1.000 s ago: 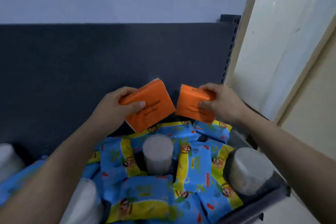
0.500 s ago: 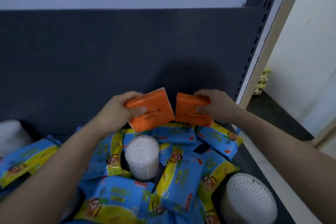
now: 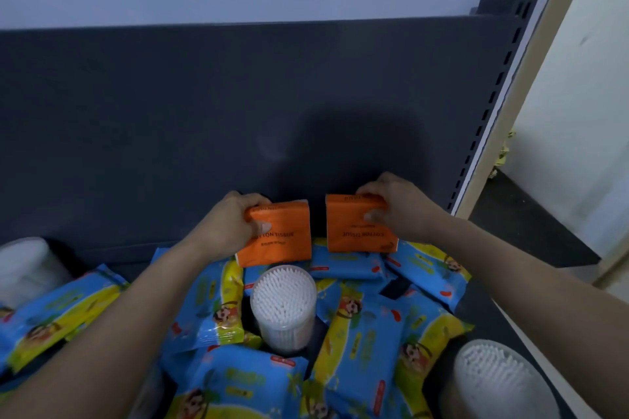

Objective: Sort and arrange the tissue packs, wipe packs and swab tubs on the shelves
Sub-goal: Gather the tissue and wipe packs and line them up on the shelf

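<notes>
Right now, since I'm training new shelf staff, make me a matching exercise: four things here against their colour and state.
1 tissue packs
2 wipe packs
3 middle swab tub
4 back panel

A dark grey
B white, upright among the packs
C orange, one gripped by left hand, one by right hand
D blue and yellow, heaped

Pairs: 1-C, 2-D, 3-B, 4-A

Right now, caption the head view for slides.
Left hand grips one flat orange tissue pack, right hand a second pack, above blue-and-yellow wipe packs and clear swab tubs.
</notes>
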Motion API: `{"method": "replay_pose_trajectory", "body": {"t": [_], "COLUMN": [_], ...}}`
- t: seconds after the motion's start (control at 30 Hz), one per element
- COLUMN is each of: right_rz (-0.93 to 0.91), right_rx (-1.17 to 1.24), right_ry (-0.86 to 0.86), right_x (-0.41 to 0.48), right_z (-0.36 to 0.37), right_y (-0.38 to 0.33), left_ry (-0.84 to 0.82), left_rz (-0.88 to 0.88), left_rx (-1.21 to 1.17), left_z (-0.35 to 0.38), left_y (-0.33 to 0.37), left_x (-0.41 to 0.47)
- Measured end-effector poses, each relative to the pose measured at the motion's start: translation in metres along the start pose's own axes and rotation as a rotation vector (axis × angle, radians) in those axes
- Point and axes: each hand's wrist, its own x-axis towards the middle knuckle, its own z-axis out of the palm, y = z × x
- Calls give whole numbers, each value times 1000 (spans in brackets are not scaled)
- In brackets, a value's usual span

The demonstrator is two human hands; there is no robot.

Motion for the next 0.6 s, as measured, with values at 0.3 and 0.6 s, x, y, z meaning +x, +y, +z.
{"method": "replay_pose_trajectory", "body": {"t": [0.3,0.6], "right_rz": [-11,-59], "right_rx": [-13,40], "right_ry": [46,74], "right_x": [5,8], "right_z": [2,11], "right_y": [-12,-32], "left_ry": [118,105], "left_rz": [49,22], "left_rx": [-80,-70], "left_z": [-9,-24], "left_y": [-15,-29], "left_x": [3,-2]}}
